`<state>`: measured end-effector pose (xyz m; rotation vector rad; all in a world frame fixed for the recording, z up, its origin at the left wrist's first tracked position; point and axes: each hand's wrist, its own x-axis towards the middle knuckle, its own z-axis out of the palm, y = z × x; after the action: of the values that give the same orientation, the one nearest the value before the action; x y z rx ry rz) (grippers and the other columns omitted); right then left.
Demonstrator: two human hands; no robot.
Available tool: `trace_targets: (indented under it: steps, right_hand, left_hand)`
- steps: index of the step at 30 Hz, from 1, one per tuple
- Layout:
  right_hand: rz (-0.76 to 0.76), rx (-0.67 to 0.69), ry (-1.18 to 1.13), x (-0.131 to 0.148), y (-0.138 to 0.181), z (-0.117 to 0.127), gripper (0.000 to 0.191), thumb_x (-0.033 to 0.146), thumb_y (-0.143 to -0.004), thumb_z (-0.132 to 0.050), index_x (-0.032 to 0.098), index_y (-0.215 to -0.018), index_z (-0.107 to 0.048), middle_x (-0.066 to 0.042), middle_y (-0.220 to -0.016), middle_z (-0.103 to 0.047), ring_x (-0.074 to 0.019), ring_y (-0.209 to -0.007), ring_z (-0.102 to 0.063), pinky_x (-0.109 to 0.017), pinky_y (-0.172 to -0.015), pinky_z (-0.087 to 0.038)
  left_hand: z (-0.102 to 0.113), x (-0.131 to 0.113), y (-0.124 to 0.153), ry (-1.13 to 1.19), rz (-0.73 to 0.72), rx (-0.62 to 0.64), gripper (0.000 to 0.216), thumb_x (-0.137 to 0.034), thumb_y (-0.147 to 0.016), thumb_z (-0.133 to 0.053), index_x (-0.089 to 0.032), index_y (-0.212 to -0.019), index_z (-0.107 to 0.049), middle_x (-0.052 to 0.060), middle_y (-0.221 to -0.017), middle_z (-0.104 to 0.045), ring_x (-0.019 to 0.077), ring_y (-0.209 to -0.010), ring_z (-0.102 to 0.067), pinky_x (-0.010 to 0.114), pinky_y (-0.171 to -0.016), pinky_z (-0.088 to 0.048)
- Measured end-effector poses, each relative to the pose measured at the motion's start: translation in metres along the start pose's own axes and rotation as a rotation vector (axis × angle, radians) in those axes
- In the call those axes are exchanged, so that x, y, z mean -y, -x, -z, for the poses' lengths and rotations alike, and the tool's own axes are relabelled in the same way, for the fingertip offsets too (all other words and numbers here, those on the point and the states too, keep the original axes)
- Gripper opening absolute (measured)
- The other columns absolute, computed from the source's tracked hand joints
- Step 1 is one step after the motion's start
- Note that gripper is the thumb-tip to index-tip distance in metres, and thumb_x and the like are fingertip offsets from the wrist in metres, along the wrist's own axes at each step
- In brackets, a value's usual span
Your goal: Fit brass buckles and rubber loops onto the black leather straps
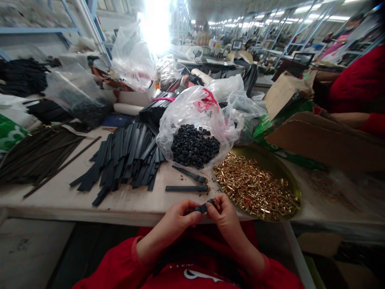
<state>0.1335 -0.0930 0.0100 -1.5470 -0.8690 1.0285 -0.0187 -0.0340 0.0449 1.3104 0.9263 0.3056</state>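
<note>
Just over the table's front edge, both my hands are closed on one dark strap (202, 208). My left hand (184, 216) pinches it between thumb and fingers. At the strap's other end my right hand (223, 212) grips it, with a bit of gold metal showing by the fingers. Two more straps with gold buckles, an upper strap (189, 173) and a lower strap (186, 188), lie just beyond. Behind them a clear plastic bag (168, 132) holds many small black loops (195, 146). To the right, a round brass-coloured tray (293, 180) carries a heap of gold buckles (255, 184).
Left of the bag lies a pile of flat dark strips (126, 156); longer brown strips (42, 154) spread farther left. An open cardboard box (327, 138) stands at the right, beside a person in a red sleeve (359, 80). Plastic bags (132, 60) crowd the back.
</note>
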Motion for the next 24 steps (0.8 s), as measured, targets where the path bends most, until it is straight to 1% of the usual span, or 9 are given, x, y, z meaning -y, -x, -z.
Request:
trace_targets:
  steps: [1,3,5,7,11,15,17,21,24]
  right_hand:
    - [0.042,-0.011,0.068,0.0,0.001,0.001,0.023,0.037,-0.074,-0.059,0.021,-0.079,-0.044,0.006,-0.061,-0.043,-0.0104,-0.055,-0.044,-0.023,-0.053,-0.037]
    - [0.112,0.065,0.183,0.001,0.004,0.004,0.018,0.034,-0.076,-0.054,0.021,-0.086,-0.047,0.005,-0.064,-0.047,-0.0109,-0.056,-0.046,-0.023,-0.054,-0.037]
    - [0.168,0.195,0.29,0.003,0.007,0.008,0.013,0.033,-0.08,-0.047,0.02,-0.082,-0.049,0.004,-0.063,-0.049,-0.0111,-0.056,-0.046,-0.023,-0.053,-0.035]
    - [0.205,0.291,0.384,0.006,0.011,0.013,0.014,0.032,-0.082,-0.044,0.02,-0.078,-0.049,0.004,-0.06,-0.049,-0.0111,-0.054,-0.044,-0.023,-0.051,-0.033]
    - [0.31,0.37,0.59,0.012,0.015,0.018,0.012,0.027,-0.083,-0.042,0.019,-0.082,-0.05,0.001,-0.064,-0.054,-0.0122,-0.057,-0.046,-0.023,-0.053,-0.033]
    - [0.458,0.453,0.775,0.016,0.018,0.019,0.012,0.022,-0.081,-0.041,0.018,-0.075,-0.051,-0.002,-0.064,-0.056,-0.0138,-0.059,-0.047,-0.026,-0.054,-0.03]
    - [0.446,0.463,0.76,0.016,0.018,0.018,0.012,0.022,-0.082,-0.041,0.018,-0.075,-0.05,-0.002,-0.065,-0.056,-0.0139,-0.059,-0.048,-0.026,-0.054,-0.031]
    - [0.263,0.358,0.534,0.008,0.015,0.013,0.015,0.03,-0.087,-0.037,0.019,-0.084,-0.048,0.0,-0.067,-0.054,-0.0128,-0.061,-0.049,-0.024,-0.055,-0.034]
    - [0.221,0.331,0.405,0.001,0.014,0.007,0.018,0.034,-0.088,-0.037,0.019,-0.084,-0.047,0.002,-0.067,-0.052,-0.0122,-0.061,-0.048,-0.024,-0.056,-0.036]
  left_hand:
    - [-0.001,0.001,0.0,0.024,0.007,0.024,0.027,-0.033,-0.073,-0.056,-0.014,-0.092,-0.06,-0.002,-0.073,-0.06,0.0098,-0.058,-0.049,0.022,-0.055,-0.038]
    - [-0.003,0.002,0.0,0.037,0.01,0.048,0.026,-0.031,-0.073,-0.056,-0.013,-0.091,-0.061,-0.002,-0.072,-0.06,0.0096,-0.058,-0.05,0.021,-0.056,-0.039]
    - [-0.007,0.005,0.0,0.053,0.036,0.065,0.024,-0.028,-0.071,-0.058,-0.013,-0.089,-0.062,-0.001,-0.071,-0.061,0.0102,-0.059,-0.053,0.022,-0.057,-0.04]
    - [-0.01,0.006,0.0,0.093,0.083,0.084,0.024,-0.025,-0.068,-0.059,-0.012,-0.087,-0.062,-0.001,-0.069,-0.062,0.0107,-0.058,-0.054,0.022,-0.057,-0.04]
    - [-0.014,0.005,0.005,0.118,0.134,0.102,0.026,-0.021,-0.065,-0.058,-0.012,-0.089,-0.063,-0.001,-0.068,-0.063,0.0109,-0.057,-0.055,0.021,-0.056,-0.04]
    - [-0.016,0.002,0.011,0.037,0.124,0.098,0.024,-0.018,-0.064,-0.057,-0.011,-0.086,-0.063,-0.001,-0.065,-0.063,0.0119,-0.058,-0.055,0.021,-0.055,-0.041]
    - [-0.017,0.001,0.012,0.006,0.099,0.084,0.024,-0.018,-0.065,-0.057,-0.011,-0.088,-0.063,0.0,-0.066,-0.064,0.013,-0.06,-0.056,0.022,-0.056,-0.043]
    - [-0.013,-0.001,0.014,0.016,0.03,0.091,0.034,-0.019,-0.069,-0.054,-0.014,-0.101,-0.06,0.002,-0.081,-0.067,0.0145,-0.068,-0.06,0.024,-0.062,-0.045]
    - [-0.008,-0.001,0.013,0.02,0.035,0.129,0.042,-0.016,-0.069,-0.051,-0.017,-0.111,-0.055,0.002,-0.085,-0.067,0.0141,-0.071,-0.06,0.023,-0.064,-0.044]
